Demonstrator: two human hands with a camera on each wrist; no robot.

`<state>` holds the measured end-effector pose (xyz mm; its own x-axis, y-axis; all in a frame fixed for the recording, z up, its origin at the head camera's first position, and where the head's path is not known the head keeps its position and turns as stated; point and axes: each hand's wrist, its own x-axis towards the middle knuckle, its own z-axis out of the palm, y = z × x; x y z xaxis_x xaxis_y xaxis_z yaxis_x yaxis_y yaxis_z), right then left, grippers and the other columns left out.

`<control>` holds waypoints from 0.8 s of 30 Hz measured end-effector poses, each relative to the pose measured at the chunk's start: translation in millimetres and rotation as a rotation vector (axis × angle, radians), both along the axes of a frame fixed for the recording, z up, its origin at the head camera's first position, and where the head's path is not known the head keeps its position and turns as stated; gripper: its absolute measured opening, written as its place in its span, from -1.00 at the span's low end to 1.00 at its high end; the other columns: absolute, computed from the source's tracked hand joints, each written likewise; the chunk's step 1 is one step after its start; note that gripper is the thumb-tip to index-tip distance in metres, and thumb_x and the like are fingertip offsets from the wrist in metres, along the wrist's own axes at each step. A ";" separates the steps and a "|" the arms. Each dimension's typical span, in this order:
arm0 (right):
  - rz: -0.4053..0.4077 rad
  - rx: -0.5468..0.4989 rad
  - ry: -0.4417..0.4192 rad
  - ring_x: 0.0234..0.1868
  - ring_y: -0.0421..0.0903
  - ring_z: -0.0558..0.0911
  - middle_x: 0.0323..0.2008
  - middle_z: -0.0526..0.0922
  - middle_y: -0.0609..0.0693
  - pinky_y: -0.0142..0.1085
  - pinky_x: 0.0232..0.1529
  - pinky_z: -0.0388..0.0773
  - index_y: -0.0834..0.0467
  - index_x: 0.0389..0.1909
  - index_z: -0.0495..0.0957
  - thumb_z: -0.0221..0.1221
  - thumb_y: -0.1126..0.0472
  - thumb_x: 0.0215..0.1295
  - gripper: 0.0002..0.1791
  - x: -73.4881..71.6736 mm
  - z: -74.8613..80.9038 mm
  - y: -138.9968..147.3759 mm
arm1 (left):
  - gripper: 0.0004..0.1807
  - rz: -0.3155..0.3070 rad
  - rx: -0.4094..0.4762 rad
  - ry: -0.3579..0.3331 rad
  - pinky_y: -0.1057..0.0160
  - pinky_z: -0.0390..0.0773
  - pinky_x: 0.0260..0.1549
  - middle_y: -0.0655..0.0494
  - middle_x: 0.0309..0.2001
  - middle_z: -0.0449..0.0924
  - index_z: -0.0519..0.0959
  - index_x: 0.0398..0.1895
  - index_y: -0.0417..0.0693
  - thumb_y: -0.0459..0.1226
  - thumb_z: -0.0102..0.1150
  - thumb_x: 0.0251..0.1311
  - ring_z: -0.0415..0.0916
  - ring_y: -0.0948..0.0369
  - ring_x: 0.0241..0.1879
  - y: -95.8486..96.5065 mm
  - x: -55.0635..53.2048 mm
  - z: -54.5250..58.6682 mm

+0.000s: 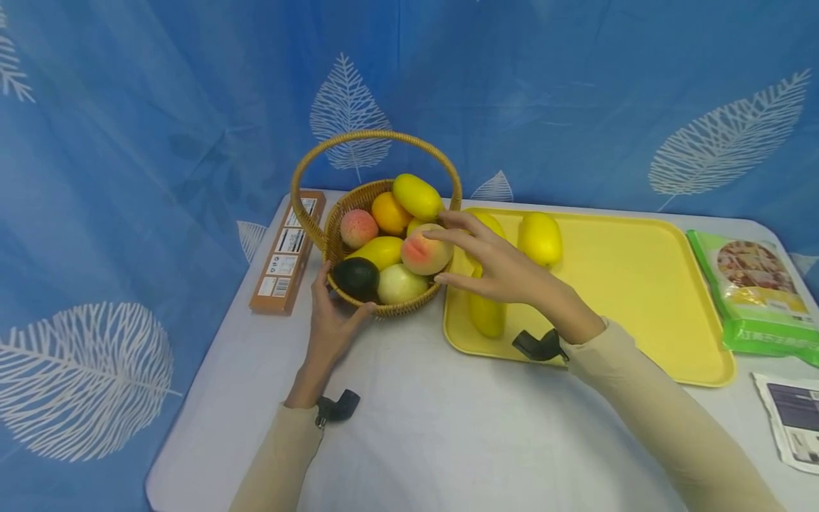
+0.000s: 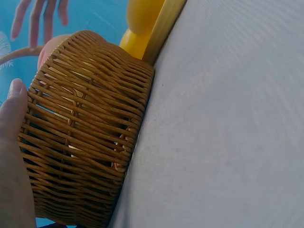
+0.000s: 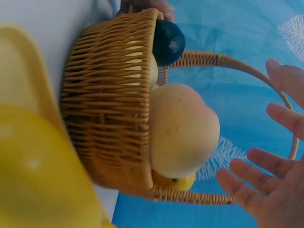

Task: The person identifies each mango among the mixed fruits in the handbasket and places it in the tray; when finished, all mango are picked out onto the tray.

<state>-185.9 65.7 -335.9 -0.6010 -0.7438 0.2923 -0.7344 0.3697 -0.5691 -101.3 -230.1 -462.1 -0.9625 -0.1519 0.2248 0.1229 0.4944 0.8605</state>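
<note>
A handled wicker basket (image 1: 399, 309) stands on the white table, filled with toy-like fruit. My left hand (image 1: 329, 320) holds its near left side, with the thumb (image 2: 12, 111) against the woven wall. Over the basket's right rim hovers my right hand (image 1: 499, 267), fingers spread. Below those fingers sits a large pale pink peach (image 1: 425, 254); the right wrist view shows a gap between hand and peach (image 3: 183, 130). Around it lie a dark avocado (image 1: 356, 279), a pale round fruit (image 1: 402, 286), an orange (image 1: 389, 213), a smaller peach (image 1: 358, 228) and yellow fruits (image 1: 416, 197).
Right of the basket, a yellow tray (image 1: 627, 299) carries several yellow fruits (image 1: 540, 240), partly behind my right hand. A brown box (image 1: 288, 256) lies left of the basket. Farther right are a green food bag (image 1: 761, 284) and a white packet (image 1: 793, 419). Blue curtain hangs behind.
</note>
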 end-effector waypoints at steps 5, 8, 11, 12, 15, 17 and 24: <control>0.017 0.021 0.001 0.48 0.09 0.15 0.45 0.18 0.15 0.10 0.38 0.25 -0.02 0.39 0.34 0.28 0.02 0.29 -0.35 -15.1 2.6 -20.0 | 0.13 -0.004 -0.008 0.011 -0.18 0.22 0.33 -0.08 0.50 -0.03 -0.13 0.56 0.10 0.14 0.36 0.07 0.05 -0.01 0.45 0.1 -1.1 -1.2; 0.010 0.073 -0.037 0.48 0.11 0.14 0.45 0.15 0.18 0.11 0.37 0.26 -0.03 0.40 0.32 0.24 -0.03 0.32 -0.35 -24.8 5.2 -30.6 | 0.13 -0.001 -0.017 0.018 -0.18 0.19 0.35 -0.09 0.50 -0.02 -0.14 0.56 0.10 0.17 0.34 0.07 0.05 -0.01 0.45 -0.3 -1.3 -1.4; 0.006 0.116 -0.078 0.49 0.15 0.12 0.45 0.10 0.21 0.13 0.37 0.25 -0.02 0.42 0.30 0.21 -0.06 0.34 -0.34 -35.0 7.6 -40.2 | 0.13 0.002 -0.018 0.015 -0.17 0.18 0.36 -0.09 0.49 -0.01 -0.14 0.56 0.11 0.16 0.34 0.08 0.05 -0.01 0.45 -0.7 -1.1 -1.8; 0.007 0.124 -0.089 0.49 0.16 0.11 0.46 0.09 0.22 0.13 0.37 0.24 -0.01 0.42 0.30 0.21 -0.06 0.34 -0.34 -38.3 8.2 -43.1 | 0.12 0.002 -0.016 0.015 -0.17 0.17 0.36 -0.08 0.49 -0.01 -0.14 0.56 0.11 0.15 0.34 0.08 0.05 0.00 0.45 -0.9 -1.0 -1.9; 0.012 0.147 -0.131 0.50 0.16 0.10 0.48 0.05 0.23 0.11 0.38 0.24 -0.01 0.43 0.28 0.20 -0.08 0.34 -0.32 -47.7 8.5 -50.4 | 0.12 -0.003 -0.007 0.014 -0.18 0.19 0.35 -0.08 0.50 -0.02 -0.14 0.56 0.11 0.12 0.36 0.08 0.05 -0.01 0.45 -1.5 -0.7 -2.2; 0.012 0.159 -0.154 0.50 0.15 0.09 0.49 0.03 0.22 0.09 0.38 0.25 -0.02 0.44 0.27 0.19 -0.09 0.35 -0.32 -53.4 7.8 -55.0 | 0.13 -0.006 -0.005 0.016 -0.18 0.19 0.34 -0.07 0.50 -0.03 -0.15 0.56 0.12 0.11 0.37 0.08 0.04 -0.01 0.45 -2.0 -0.6 -2.4; 0.018 0.214 -0.134 0.53 0.09 0.06 0.52 0.09 0.08 0.19 0.47 -0.10 -0.02 0.39 0.34 0.18 -0.18 0.32 -0.32 -71.3 4.0 -68.9 | 0.12 -0.005 -0.001 0.003 -0.17 0.22 0.33 -0.05 0.50 -0.04 -0.16 0.56 0.18 0.15 0.35 0.08 0.05 0.00 0.45 -1.6 -0.7 -2.2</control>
<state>-257.3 -3.2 -331.9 -0.6099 -0.7912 0.0460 -0.6652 0.4795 -0.5723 -101.9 -231.7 -464.3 -0.9624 -0.1471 0.2283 0.1281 0.4951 0.8594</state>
